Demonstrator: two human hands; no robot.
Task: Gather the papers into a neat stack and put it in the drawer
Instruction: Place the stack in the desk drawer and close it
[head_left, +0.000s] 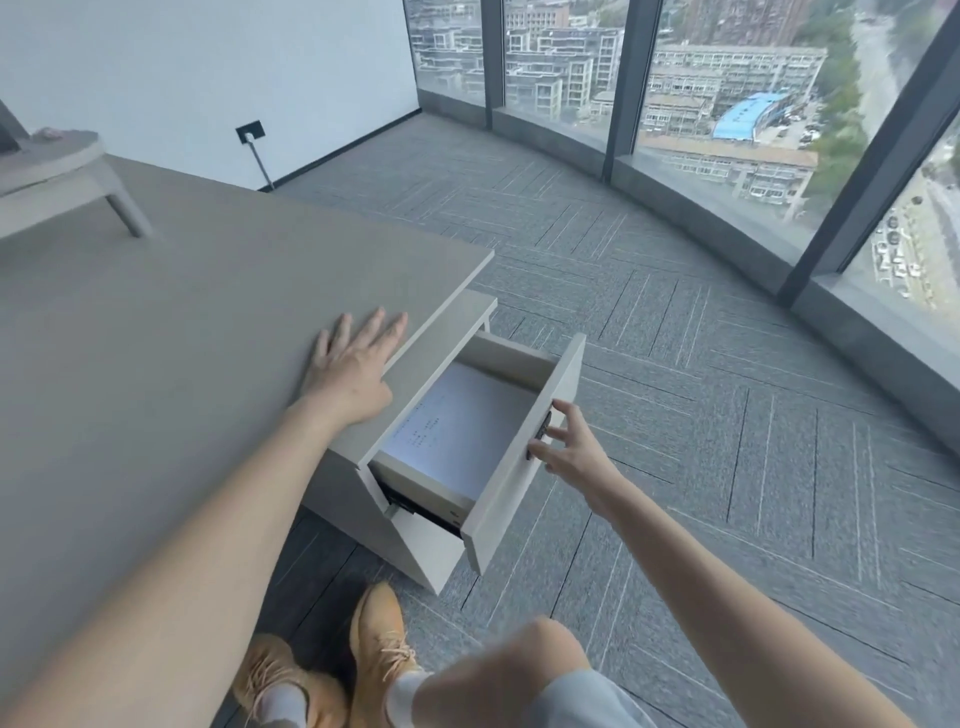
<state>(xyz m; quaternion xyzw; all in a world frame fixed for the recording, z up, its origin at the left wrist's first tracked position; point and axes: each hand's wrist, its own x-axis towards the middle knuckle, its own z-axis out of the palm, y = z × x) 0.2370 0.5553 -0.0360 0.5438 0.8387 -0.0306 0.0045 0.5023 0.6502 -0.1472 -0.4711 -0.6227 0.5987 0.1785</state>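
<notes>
One paper stack (470, 415) flat in drawer (524, 452), faint print | L hand (353, 364) spread on desk (156, 338) | R hand (569, 447) fingers at drawer front

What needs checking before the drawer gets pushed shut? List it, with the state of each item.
1. Papers lie inside the drawer: ok, a printed sheet shows on the drawer floor.
2. Stack is neat, edges squared: cannot tell, only the top sheet shows.
3. Nothing sticks up above the drawer walls: ok, the sheet lies flat and low.
4. Right hand is at the handle on the drawer front: ok, fingers touch the dark handle.
5. Left hand is out of the drawer's path: ok, it rests flat on the desk top, near the edge.
6. No papers left on the desk: ok for the part in view.
</notes>
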